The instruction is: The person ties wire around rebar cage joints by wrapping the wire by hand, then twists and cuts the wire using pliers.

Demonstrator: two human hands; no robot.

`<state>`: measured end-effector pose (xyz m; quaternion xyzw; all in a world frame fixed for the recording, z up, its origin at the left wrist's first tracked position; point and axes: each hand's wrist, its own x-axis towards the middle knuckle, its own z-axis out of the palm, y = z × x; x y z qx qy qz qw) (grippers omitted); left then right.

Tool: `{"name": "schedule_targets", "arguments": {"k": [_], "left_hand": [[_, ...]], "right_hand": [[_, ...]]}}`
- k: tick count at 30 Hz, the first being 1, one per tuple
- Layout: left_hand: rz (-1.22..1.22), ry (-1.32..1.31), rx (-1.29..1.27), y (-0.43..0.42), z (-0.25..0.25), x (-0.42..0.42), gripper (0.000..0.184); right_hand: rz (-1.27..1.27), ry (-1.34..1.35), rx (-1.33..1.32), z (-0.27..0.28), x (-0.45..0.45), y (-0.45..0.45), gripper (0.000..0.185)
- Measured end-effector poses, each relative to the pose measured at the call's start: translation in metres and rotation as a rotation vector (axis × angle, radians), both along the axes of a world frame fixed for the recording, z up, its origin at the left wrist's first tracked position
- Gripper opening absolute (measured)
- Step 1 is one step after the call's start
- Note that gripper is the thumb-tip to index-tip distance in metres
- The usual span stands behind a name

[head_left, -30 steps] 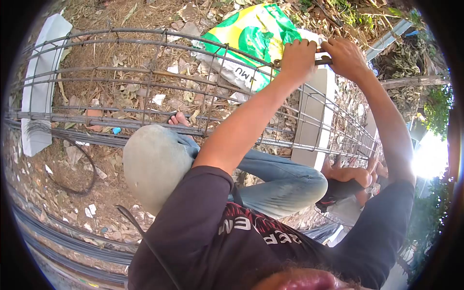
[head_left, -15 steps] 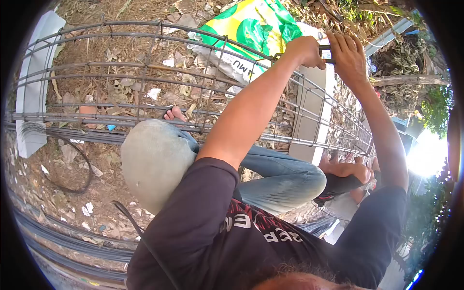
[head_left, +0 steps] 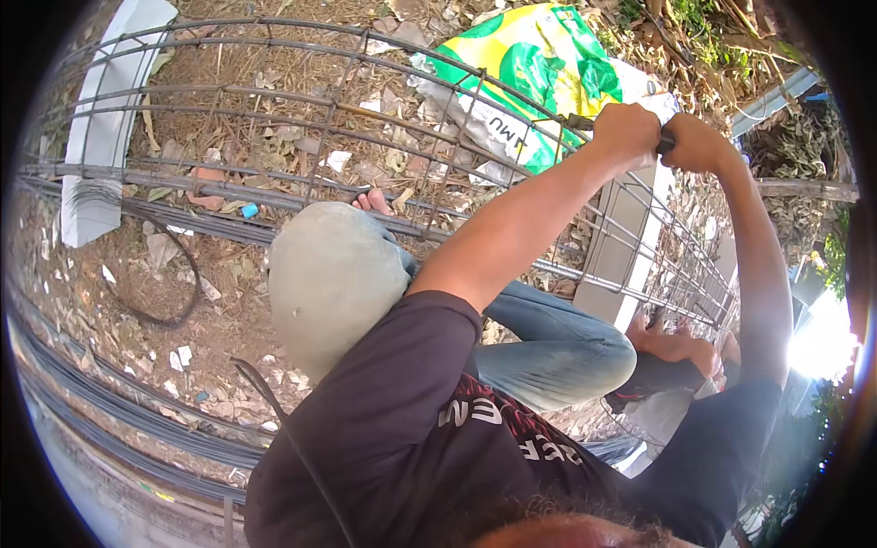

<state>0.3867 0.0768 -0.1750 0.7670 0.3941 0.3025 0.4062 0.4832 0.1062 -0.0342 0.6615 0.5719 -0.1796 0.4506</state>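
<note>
A dark two-handled tool like pincers is in both my hands. My left hand wraps round its middle, nearer the head, and my right hand closes round the handle end. The tool's dark head shows beyond my left hand, close to an upper bar of a long rebar cage. Whether its jaws grip the bar or a wire, I cannot tell. The cage, made of long steel bars with ties across, runs past my bent knees.
A green and yellow sack lies behind the cage. Pale blocks stand beneath it. Another person crouches at the right. Bundled bars and a loop of dark wire lie at the left on littered ground.
My right hand's fingers, stretched over the handles before, are now curled round them. The handles seen apart earlier now look close together. The whole view has shifted.
</note>
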Motion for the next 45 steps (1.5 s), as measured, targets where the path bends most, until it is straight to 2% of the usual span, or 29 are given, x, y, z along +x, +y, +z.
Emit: {"name": "schedule_targets", "arguments": {"k": [2, 3, 6, 7, 10, 12, 14, 15, 18, 19, 22, 23, 26, 27, 31, 34, 36, 38, 39, 40, 42, 45], "left_hand": [[-0.011, -0.023, -0.035, 0.014, 0.004, -0.003, 0.021], [-0.116, -0.070, -0.088, 0.022, 0.013, -0.020, 0.023], [-0.411, -0.346, -0.567, 0.058, -0.003, -0.012, 0.024], [-0.460, -0.315, -0.535, 0.064, 0.002, -0.024, 0.024], [-0.298, -0.286, -0.396, 0.052, 0.005, -0.027, 0.025], [0.064, -0.141, -0.019, 0.020, 0.012, -0.022, 0.023], [0.442, -0.063, 0.347, -0.011, -0.007, 0.013, 0.023], [0.441, -0.053, 0.359, -0.023, -0.006, 0.013, 0.026], [0.125, -0.022, 0.072, -0.014, -0.005, 0.009, 0.029], [0.087, -0.028, 0.052, -0.009, -0.004, 0.007, 0.030], [-0.086, 0.001, -0.013, 0.015, 0.003, -0.006, 0.033], [-0.171, -0.093, -0.062, 0.025, 0.000, -0.010, 0.035], [-0.424, -0.258, -0.425, 0.050, -0.002, -0.017, 0.034], [-0.404, -0.220, -0.347, 0.047, 0.003, -0.020, 0.030], [0.260, -0.079, 0.334, -0.003, -0.002, -0.010, 0.029], [-0.095, -0.025, 0.270, -0.018, -0.005, -0.004, 0.027], [-0.205, 0.054, 0.219, -0.025, -0.002, -0.006, 0.025], [-0.310, 0.099, 0.252, -0.026, -0.005, -0.006, 0.024], [-0.374, 0.184, 0.244, -0.026, 0.000, -0.007, 0.023], [-0.404, 0.222, 0.244, -0.026, 0.004, -0.011, 0.023], [-0.469, 0.304, 0.240, -0.029, 0.008, -0.018, 0.025], [-0.468, 0.329, 0.149, -0.026, 0.014, -0.030, 0.036]], "right_hand": [[0.646, -0.016, 0.375, -0.001, -0.003, -0.026, 0.048], [0.658, -0.130, 0.398, 0.001, -0.018, -0.028, 0.045], [1.157, -0.076, 0.803, -0.010, -0.006, -0.027, 0.044], [1.164, -0.027, 0.805, -0.010, -0.006, -0.026, 0.040], [1.010, -0.064, 0.594, -0.007, -0.005, -0.016, 0.036], [0.771, -0.035, 0.420, 0.000, -0.006, -0.012, 0.026], [0.442, -0.041, 0.251, -0.001, -0.001, -0.007, 0.019], [0.258, -0.036, 0.171, 0.002, -0.006, -0.005, 0.020], [-0.302, -0.014, -0.084, 0.008, -0.019, -0.001, 0.025], [-0.362, -0.006, -0.079, 0.008, -0.013, 0.001, 0.030], [0.399, 0.073, 0.282, 0.011, -0.010, -0.023, 0.039], [0.716, 0.114, 0.466, 0.001, 0.012, -0.029, 0.044], [1.152, 0.092, 0.731, -0.008, 0.011, -0.033, 0.043], [1.129, 0.112, 0.736, -0.005, 0.006, -0.036, 0.029], [0.386, 0.172, 0.258, -0.001, 0.015, -0.035, 0.017], [-0.254, 0.340, 0.041, 0.003, 0.016, -0.042, 0.022], [-0.321, 0.484, 0.141, -0.010, 0.026, -0.068, 0.020], [-0.251, 0.527, 0.369, -0.026, 0.023, -0.103, 0.020], [-0.220, 0.354, 0.354, -0.013, -0.008, -0.115, 0.023], [-0.130, 0.341, 0.496, -0.034, -0.002, -0.135, 0.023], [-0.029, 0.287, 0.594, -0.057, 0.003, -0.154, 0.024], [-0.027, 0.163, 0.569, -0.053, -0.007, -0.154, 0.026]]}}
